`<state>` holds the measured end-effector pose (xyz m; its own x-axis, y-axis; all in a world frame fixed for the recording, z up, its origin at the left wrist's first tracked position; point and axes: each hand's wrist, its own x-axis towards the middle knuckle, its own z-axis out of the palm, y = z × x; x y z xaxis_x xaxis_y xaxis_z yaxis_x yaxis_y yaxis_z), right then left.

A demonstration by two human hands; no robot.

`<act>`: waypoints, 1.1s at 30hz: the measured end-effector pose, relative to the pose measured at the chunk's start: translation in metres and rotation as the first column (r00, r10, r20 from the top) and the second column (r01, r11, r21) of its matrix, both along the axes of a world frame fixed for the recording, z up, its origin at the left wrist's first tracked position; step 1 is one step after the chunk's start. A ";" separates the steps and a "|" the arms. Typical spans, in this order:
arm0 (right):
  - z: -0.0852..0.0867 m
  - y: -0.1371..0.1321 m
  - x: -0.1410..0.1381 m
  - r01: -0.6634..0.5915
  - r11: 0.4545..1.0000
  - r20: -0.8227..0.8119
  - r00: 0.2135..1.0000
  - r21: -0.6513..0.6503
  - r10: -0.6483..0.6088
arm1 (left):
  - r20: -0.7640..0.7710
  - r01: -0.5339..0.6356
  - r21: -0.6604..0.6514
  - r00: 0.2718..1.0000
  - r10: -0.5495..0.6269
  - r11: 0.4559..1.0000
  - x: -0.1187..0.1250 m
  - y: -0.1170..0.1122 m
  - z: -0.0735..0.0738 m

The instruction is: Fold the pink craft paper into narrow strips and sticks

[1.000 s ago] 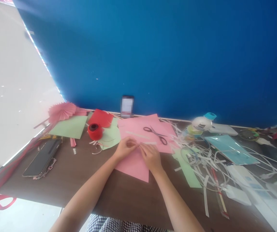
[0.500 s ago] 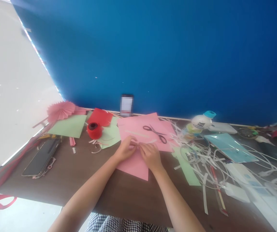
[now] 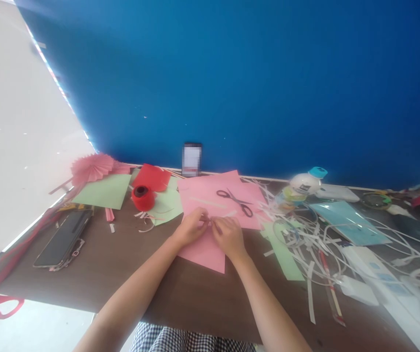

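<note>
My left hand (image 3: 191, 227) and my right hand (image 3: 228, 235) meet over a pink paper sheet (image 3: 206, 252) on the brown table (image 3: 129, 264). Both hands pinch a thin pale paper strip (image 3: 228, 214) between thumb and fingertips, with the strip's free end poking out to the right. The fingertips nearly touch each other. Black scissors (image 3: 236, 201) lie just beyond my hands on a second pink sheet (image 3: 210, 193).
A red tape roll (image 3: 143, 197), green sheets (image 3: 103, 191) and a pink paper fan (image 3: 91, 167) lie at the left. A phone (image 3: 63, 237) rests near the left edge. A glue bottle (image 3: 303, 185), white paper strips (image 3: 316, 244) and a blue sheet (image 3: 349, 222) crowd the right.
My hands have drawn slightly closer together on the strip. Its free end now sticks up at a small angle. Nothing else on the table has moved.
</note>
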<state>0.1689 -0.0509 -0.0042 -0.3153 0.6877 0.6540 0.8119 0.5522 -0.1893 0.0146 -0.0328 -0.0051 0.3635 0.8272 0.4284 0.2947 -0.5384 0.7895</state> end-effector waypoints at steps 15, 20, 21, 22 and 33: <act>0.002 -0.001 0.001 -0.001 0.999 -0.087 0.996 -0.054 -0.004 | 0.031 0.008 -0.043 0.999 -0.007 0.999 -0.001 -0.001 0.001; 0.002 -0.001 0.001 0.020 0.998 -0.122 0.992 -0.052 -0.026 | 0.031 0.020 -0.044 0.999 -0.018 0.999 -0.001 -0.002 0.001; 0.003 -0.001 0.001 0.012 0.999 -0.120 0.993 -0.049 -0.017 | 0.036 0.024 -0.047 0.999 -0.023 0.999 -0.001 -0.002 0.001; 0.003 -0.001 0.001 0.001 0.999 -0.114 0.993 -0.047 -0.006 | 0.040 0.028 -0.050 0.999 -0.026 0.998 -0.001 -0.002 0.001; 0.001 0.001 0.001 0.041 0.999 -0.166 0.985 -0.024 -0.044 | 0.107 0.025 -0.087 0.994 -0.016 0.996 0.002 -0.002 0.002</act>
<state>0.1702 -0.0504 -0.0034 -0.1737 0.7117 0.6807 0.7909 0.5127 -0.3342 0.0162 -0.0351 -0.0032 0.3371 0.8565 0.3909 0.1967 -0.4702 0.8604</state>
